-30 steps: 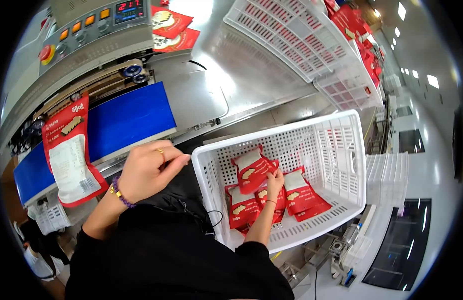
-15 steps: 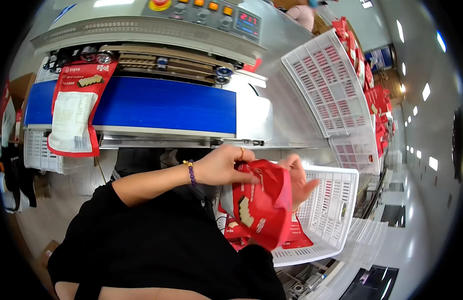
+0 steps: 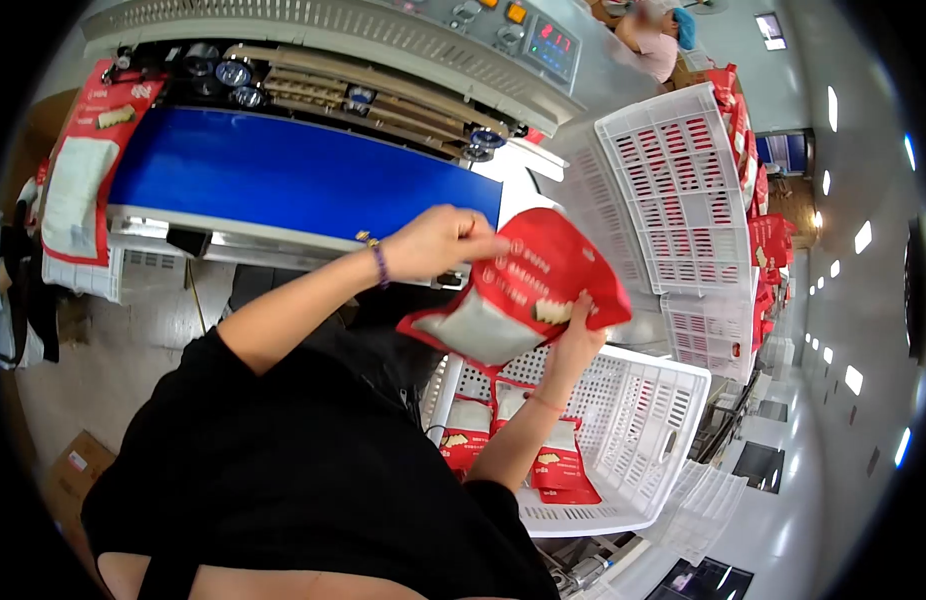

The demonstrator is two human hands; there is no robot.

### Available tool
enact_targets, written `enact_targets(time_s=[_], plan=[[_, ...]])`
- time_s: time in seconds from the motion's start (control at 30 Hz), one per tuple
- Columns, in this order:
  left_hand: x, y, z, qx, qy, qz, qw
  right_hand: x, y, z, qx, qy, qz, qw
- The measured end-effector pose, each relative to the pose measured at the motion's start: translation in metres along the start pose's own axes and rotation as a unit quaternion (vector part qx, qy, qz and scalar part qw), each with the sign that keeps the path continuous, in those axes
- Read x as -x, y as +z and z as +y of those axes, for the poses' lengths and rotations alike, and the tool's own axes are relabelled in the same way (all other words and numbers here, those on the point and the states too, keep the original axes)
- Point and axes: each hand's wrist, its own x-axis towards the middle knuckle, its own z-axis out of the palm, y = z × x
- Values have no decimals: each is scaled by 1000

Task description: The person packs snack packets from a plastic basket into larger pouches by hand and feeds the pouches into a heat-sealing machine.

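Note:
A red pouch with a pale clear panel [image 3: 528,290] hangs between my two hands, above the near edge of a white basket [image 3: 638,520]. My left hand [image 3: 438,243], with a purple bead bracelet at the wrist, pinches the pouch's upper left edge. On the pouch's right side, my right hand [image 3: 578,337] grips it near the printed picture. Several similar red pouches [image 3: 561,463] lie inside the basket. Another red pouch [image 3: 80,185] lies at the left end of the blue conveyor belt [image 3: 303,170], partly over its front edge.
The machine [image 3: 363,60] with rollers and a red display [image 3: 553,45] stands behind the belt. White crates [image 3: 678,190] with red pouches [image 3: 773,240] are at the right. A person in a blue cap [image 3: 658,45] is at the back. A cardboard box [image 3: 78,470] sits on the floor.
The pouch from the basket has been lifted up and is now held by both hands nearer the belt. The pouch on the belt has shifted left in view as the camera turned.

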Motion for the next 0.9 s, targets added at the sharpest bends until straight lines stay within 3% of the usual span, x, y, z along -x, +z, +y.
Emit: enact_targets(time_s=[0.07, 0.13, 0.17, 0.2, 0.27, 0.33, 0.4, 0.8, 0.87, 0.9], plan=[[-20, -1, -18, -14, -31, 82, 996, -32, -14, 15, -52, 38, -95, 993], [-37, 3, -41, -57, -17, 128, 990, -55, -14, 27, -25, 39, -134, 990], [-41, 5, -35, -70, -36, 132, 988, -64, -9, 30, 65, -15, -118, 991], [-46, 14, -34, 5, 5, 177, 984, -71, -6, 31, 68, -10, -122, 990], [-56, 15, -27, 210, -133, 167, 954, -87, -2, 29, 53, 17, -123, 991], [-69, 12, -34, 270, -126, 166, 940, -101, 8, 26, -20, 43, -130, 990], [-75, 7, -32, 295, -129, 171, 931, -110, 19, 20, -60, 1, -116, 991], [-40, -60, -26, 162, -110, 272, 942, -118, 105, 26, -14, -8, -146, 989], [-26, -76, -24, 64, -116, 262, 956, -121, 118, 41, 123, -66, -122, 983], [-16, -81, -19, -32, -123, 273, 954, -115, 126, 40, 114, -45, -131, 984]])
